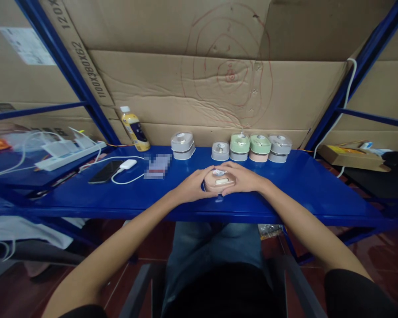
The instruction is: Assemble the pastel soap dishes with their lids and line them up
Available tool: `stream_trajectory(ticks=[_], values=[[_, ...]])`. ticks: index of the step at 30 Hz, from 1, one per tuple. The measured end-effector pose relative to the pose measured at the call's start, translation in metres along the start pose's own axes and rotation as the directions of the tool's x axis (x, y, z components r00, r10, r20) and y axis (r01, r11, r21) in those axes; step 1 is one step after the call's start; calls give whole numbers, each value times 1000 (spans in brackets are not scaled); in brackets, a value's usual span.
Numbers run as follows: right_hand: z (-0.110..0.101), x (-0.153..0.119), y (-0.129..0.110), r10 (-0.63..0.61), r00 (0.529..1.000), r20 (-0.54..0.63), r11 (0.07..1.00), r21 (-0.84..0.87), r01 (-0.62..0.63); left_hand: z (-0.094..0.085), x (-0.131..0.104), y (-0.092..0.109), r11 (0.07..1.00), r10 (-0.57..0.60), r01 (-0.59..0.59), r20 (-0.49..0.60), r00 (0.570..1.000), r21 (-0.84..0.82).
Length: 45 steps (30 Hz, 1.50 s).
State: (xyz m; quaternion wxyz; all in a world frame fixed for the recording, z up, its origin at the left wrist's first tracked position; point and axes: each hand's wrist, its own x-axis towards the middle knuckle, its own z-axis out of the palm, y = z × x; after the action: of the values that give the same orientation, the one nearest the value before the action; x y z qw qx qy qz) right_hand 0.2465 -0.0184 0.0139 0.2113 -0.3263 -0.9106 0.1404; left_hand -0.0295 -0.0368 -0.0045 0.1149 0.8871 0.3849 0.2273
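A pink container (220,182) with a clear lid and a round sticker is near the front edge of the blue table (305,190). My left hand (196,186) wraps round its left side, and my right hand (241,177) is round its right side. Behind them, a small grey container (220,151), a green-topped grey one (239,148), a green and pink one (259,149) and a grey stacked one (279,148) stand side by side. Another grey stacked container (182,145) is apart from these, to the left.
At the back left stands a yellow bottle (135,129). A phone (106,172), a white charger (128,164) with a cable and a blurred-out packet (157,166) lie on the left. Blue frame posts and a power strip (71,156) flank the table; cardboard backs it.
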Motion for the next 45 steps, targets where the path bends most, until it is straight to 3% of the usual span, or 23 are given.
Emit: stream_trajectory(ticks=[2,5,8,11,16,24,27,30,32,34,36,38,42,45], values=[[1,1,6,50,998,-33,999,-11,-50,-5,-8,7,972,-88,100,-61,994,213],[-2,0,15,143,981,-133,990,0,-144,-15,-16,16,835,-242,305,-192,951,458],[-10,-2,23,191,957,-217,981,28,-189,-23,-19,20,734,-330,415,-251,910,539],[-15,-4,30,204,944,-261,979,37,-201,-25,-18,20,701,-374,441,-237,896,560],[-10,-3,38,179,944,-278,984,29,-177,-22,1,14,681,-416,476,-242,877,556],[-8,-4,40,218,946,-241,976,65,-208,-18,80,-15,727,-438,459,-170,883,510],[-10,-4,39,221,948,-231,975,58,-213,-21,91,-22,761,-425,453,-170,889,465],[-9,-3,39,208,951,-227,978,46,-203,-33,90,-28,777,-378,467,-280,882,421],[-7,-1,39,196,955,-224,981,40,-192,-45,89,-34,759,-343,513,-424,838,400],[-5,0,39,193,956,-219,981,34,-191,-56,91,-45,711,-382,611,-540,750,348],[-4,1,38,196,957,-214,980,26,-195,-61,98,-58,649,-494,711,-560,665,272],[-5,1,39,197,957,-211,980,23,-197,-62,104,-71,610,-599,764,-509,619,211],[-8,0,40,199,954,-226,980,30,-197,-61,105,-81,638,-615,755,-491,617,149],[-9,0,38,187,952,-241,982,24,-186,-67,92,-69,696,-524,704,-571,632,141]])
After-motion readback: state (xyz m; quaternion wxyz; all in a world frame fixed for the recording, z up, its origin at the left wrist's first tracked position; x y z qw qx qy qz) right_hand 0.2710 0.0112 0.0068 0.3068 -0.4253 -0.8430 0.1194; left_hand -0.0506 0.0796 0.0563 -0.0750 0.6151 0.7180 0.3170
